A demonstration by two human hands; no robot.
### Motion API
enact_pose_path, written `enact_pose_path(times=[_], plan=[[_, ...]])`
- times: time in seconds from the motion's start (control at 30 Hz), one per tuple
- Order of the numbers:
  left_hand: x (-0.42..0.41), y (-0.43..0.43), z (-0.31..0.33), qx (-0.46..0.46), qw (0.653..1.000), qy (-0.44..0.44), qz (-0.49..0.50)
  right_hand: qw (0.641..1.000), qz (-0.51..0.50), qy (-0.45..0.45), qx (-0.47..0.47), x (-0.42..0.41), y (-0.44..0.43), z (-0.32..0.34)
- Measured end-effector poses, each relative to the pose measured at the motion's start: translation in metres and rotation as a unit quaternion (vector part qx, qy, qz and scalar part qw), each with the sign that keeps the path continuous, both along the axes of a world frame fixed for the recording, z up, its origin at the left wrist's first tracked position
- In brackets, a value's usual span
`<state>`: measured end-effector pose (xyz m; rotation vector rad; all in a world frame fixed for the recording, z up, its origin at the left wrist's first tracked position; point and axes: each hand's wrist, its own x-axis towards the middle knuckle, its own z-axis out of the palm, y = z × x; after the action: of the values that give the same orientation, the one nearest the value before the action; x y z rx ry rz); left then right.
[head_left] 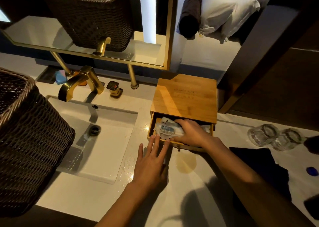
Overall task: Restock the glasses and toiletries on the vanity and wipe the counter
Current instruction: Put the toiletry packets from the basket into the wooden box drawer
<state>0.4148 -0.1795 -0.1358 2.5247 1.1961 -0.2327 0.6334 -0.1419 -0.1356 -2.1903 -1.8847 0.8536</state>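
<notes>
A bamboo box (184, 97) stands on the white counter (189, 188) right of the sink, its drawer (189, 144) pulled out. Wrapped toiletry packets (166, 127) lie in the drawer. My right hand (191, 131) rests flat on those packets inside the drawer, pressing them down. My left hand (151, 161) is open with fingers spread, fingertips touching the drawer's front left edge. Two clear glasses (274, 137) stand upside down on the counter at the right. A dark cloth (262, 168) lies in front of them.
A large wicker basket (25, 140) stands at the left edge beside the sink (103, 140). A gold tap (81, 83) and gold handle (114, 88) sit behind the basin. Water drops and a yellowish stain (185, 163) mark the counter. A blue cap (311, 170) lies far right.
</notes>
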Motion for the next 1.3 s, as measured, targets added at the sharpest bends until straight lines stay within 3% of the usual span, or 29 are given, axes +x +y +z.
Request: enact_pose_path(times=[0.23, 0.5, 0.7, 0.9, 1.0, 1.1, 1.3], plan=[[0.008, 0.008, 0.008, 0.07, 0.996, -0.055, -0.031, 0.996, -0.051, 0.05, 0.051, -0.002, -0.059, 0.024], [0.047, 0.058, 0.011, -0.055, 0.995, 0.052, -0.065, 0.997, -0.055, 0.022, -0.049, -0.003, -0.061, 0.005], [0.066, 0.082, 0.009, 0.018, 0.998, 0.034, -0.058, 0.996, -0.074, -0.04, 0.027, 0.0, -0.031, 0.0], [0.055, 0.071, 0.01, 0.062, 0.993, -0.003, -0.096, 0.994, -0.044, -0.091, 0.032, 0.004, -0.051, 0.004], [0.052, 0.076, 0.006, 0.052, 0.992, -0.026, -0.109, 0.994, -0.061, -0.08, 0.049, 0.002, -0.061, 0.011], [0.052, 0.078, 0.004, -0.002, 0.994, 0.034, -0.104, 0.997, -0.061, -0.035, 0.023, -0.002, -0.067, 0.01], [0.055, 0.08, 0.008, 0.023, 0.99, 0.031, -0.133, 0.997, -0.055, -0.011, 0.046, -0.007, -0.06, 0.011]])
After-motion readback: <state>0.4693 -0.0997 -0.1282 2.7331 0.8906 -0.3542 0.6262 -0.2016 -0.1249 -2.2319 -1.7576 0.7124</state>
